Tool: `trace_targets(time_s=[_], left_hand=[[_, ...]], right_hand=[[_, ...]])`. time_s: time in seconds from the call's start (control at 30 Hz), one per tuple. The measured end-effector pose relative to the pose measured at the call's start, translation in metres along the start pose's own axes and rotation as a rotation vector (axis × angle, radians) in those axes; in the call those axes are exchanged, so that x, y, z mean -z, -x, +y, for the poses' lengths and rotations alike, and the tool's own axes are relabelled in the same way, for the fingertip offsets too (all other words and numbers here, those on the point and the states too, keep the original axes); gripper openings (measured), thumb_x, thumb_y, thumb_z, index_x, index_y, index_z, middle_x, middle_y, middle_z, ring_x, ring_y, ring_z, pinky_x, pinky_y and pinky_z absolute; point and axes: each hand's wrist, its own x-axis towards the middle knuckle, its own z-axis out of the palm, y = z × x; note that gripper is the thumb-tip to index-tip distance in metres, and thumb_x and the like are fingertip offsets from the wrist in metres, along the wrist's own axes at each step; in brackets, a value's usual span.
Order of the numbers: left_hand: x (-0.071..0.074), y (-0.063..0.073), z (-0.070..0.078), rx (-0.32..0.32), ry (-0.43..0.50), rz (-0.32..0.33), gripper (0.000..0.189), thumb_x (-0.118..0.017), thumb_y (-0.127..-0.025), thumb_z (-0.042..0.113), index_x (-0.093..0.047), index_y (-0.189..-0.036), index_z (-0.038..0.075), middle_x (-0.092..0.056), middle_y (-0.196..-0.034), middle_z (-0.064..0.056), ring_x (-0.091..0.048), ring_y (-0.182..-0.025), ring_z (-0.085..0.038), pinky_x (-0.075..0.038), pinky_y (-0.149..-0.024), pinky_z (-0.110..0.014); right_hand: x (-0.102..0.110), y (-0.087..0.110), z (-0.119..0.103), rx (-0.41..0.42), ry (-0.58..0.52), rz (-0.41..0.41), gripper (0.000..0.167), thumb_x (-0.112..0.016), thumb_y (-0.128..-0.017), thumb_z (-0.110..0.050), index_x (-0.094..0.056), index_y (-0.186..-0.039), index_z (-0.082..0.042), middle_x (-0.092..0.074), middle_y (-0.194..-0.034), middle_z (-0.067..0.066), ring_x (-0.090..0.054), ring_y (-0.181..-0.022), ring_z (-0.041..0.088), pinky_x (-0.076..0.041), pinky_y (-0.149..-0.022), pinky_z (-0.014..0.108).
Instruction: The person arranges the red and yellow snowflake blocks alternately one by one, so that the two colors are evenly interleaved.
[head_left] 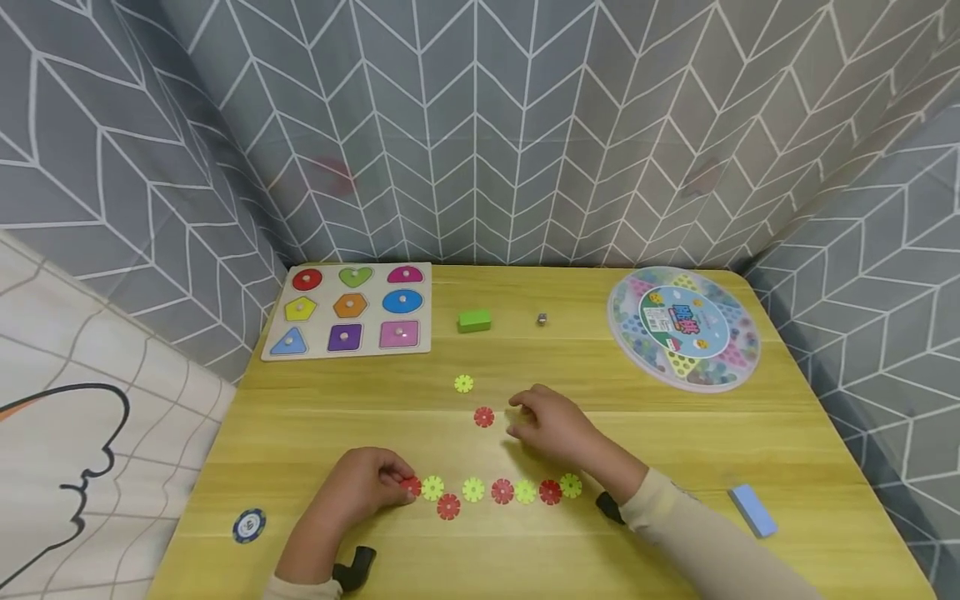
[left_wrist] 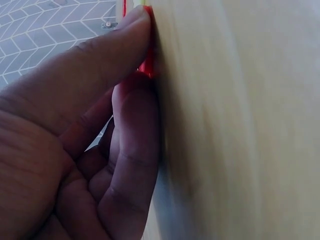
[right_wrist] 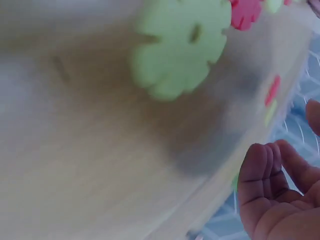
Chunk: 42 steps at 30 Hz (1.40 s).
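The linked row of red and green snowflake discs (head_left: 495,490) is lying flat near the front of the wooden table (head_left: 750,433), and a careless sideways nudge could be pulling its joints apart. The right hand (head_left: 551,425) is hovering loosely curled, holding nothing, beside a loose red disc (head_left: 483,417). The left hand (head_left: 367,483) is pinching the row's leftmost red disc (left_wrist: 146,65).

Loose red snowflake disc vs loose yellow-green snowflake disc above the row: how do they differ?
The loose red snowflake disc is red; the loose yellow-green snowflake disc is yellow-green. The red one lies nearer the row of discs and close beside the right hand; the yellow-green one lies farther back, toward the green block. Both lie flat on the wooden table, apart from the row, with the same toothed round shape.
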Motion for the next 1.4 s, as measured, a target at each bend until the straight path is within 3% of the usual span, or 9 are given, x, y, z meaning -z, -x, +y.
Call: trace_targets(time_s=[0.13, 0.33, 0.47, 0.6, 0.77, 0.93, 1.1, 1.2, 1.4], left_hand=[[0.000, 0.000, -0.002, -0.015, 0.007, 0.001, 0.022, -0.093, -0.075, 0.008, -0.077, -0.090, 0.010, -0.067, -0.078, 0.006, -0.063, -0.072, -0.013, -0.053, -0.066, -0.028], [-0.001, 0.000, -0.004, -0.025, -0.001, -0.006, 0.022, -0.093, -0.075, 0.008, -0.077, -0.090, 0.010, -0.067, -0.078, 0.006, -0.063, -0.072, -0.012, -0.053, -0.066, -0.027], [-0.001, 0.000, -0.003, -0.025, -0.005, -0.003, 0.022, -0.093, -0.074, 0.007, -0.077, -0.090, 0.010, -0.067, -0.078, 0.006, -0.062, -0.072, -0.013, -0.053, -0.065, -0.027], [-0.001, 0.000, -0.003, -0.027, -0.005, -0.003, 0.023, -0.093, -0.074, 0.007, -0.077, -0.090, 0.010, -0.067, -0.078, 0.006, -0.062, -0.072, -0.013, -0.053, -0.065, -0.027], [-0.002, 0.000, -0.004, -0.027, -0.008, -0.002, 0.023, -0.094, -0.074, 0.009, -0.077, -0.090, 0.010, -0.067, -0.078, 0.007, -0.062, -0.072, -0.012, -0.053, -0.065, -0.027], [-0.001, 0.000, -0.003, -0.024, -0.008, 0.005, 0.022, -0.094, -0.074, 0.009, -0.078, -0.090, 0.011, -0.067, -0.078, 0.007, -0.063, -0.072, -0.012, -0.053, -0.065, -0.027], [-0.001, 0.001, -0.001, -0.002, 0.007, 0.006, 0.022, -0.094, -0.075, 0.010, -0.078, -0.090, 0.011, -0.067, -0.077, 0.006, -0.063, -0.070, -0.013, -0.053, -0.065, -0.028], [-0.001, 0.001, -0.001, -0.003, 0.002, 0.013, 0.022, -0.094, -0.074, 0.009, -0.078, -0.090, 0.011, -0.067, -0.077, 0.006, -0.063, -0.070, -0.013, -0.053, -0.065, -0.028], [-0.001, 0.000, -0.002, -0.001, 0.001, 0.017, 0.023, -0.094, -0.074, 0.008, -0.078, -0.090, 0.011, -0.067, -0.078, 0.005, -0.062, -0.072, -0.013, -0.053, -0.066, -0.028]], right_hand=[[-0.017, -0.023, -0.014, 0.095, 0.115, -0.046, 0.045, -0.080, -0.092, -0.028, -0.068, -0.129, -0.004, -0.059, -0.102, 0.004, -0.059, -0.087, 0.019, -0.052, -0.081, 0.039], [-0.028, -0.036, -0.024, 0.119, 0.223, -0.021, 0.026, -0.085, -0.088, -0.019, -0.073, -0.107, -0.006, -0.056, -0.095, 0.003, -0.057, -0.084, 0.022, -0.052, -0.078, 0.039], [-0.024, -0.037, -0.022, 0.098, 0.134, -0.029, 0.015, -0.082, -0.088, -0.008, -0.070, -0.097, -0.008, -0.057, -0.090, 0.000, -0.057, -0.083, 0.019, -0.052, -0.078, 0.037], [-0.011, -0.032, -0.012, 0.061, -0.103, -0.034, 0.009, -0.075, -0.093, -0.003, -0.071, -0.093, -0.011, -0.065, -0.089, -0.004, -0.061, -0.084, 0.013, -0.053, -0.079, 0.033], [0.020, -0.009, 0.014, -0.011, -0.403, -0.014, 0.010, -0.069, -0.098, -0.003, -0.075, -0.106, -0.006, -0.072, -0.098, 0.001, -0.065, -0.091, 0.016, -0.056, -0.080, 0.032], [0.045, 0.033, 0.044, -0.104, -0.453, -0.001, 0.012, -0.067, -0.098, -0.002, -0.074, -0.109, -0.001, -0.070, -0.098, 0.005, -0.063, -0.090, 0.022, -0.055, -0.075, 0.030], [0.043, 0.078, 0.066, -0.202, -0.495, -0.082, 0.008, -0.070, -0.098, -0.003, -0.070, -0.104, 0.002, -0.066, -0.091, 0.007, -0.062, -0.082, 0.023, -0.056, -0.068, 0.030], [0.035, 0.094, 0.070, -0.205, -0.448, -0.088, 0.009, -0.073, -0.096, -0.004, -0.068, -0.101, 0.000, -0.065, -0.087, 0.005, -0.062, -0.075, 0.020, -0.056, -0.065, 0.030], [0.022, 0.103, 0.065, -0.184, -0.202, 0.012, 0.010, -0.080, -0.092, -0.011, -0.070, -0.092, -0.011, -0.063, -0.080, -0.007, -0.057, -0.069, 0.011, -0.050, -0.065, 0.027]])
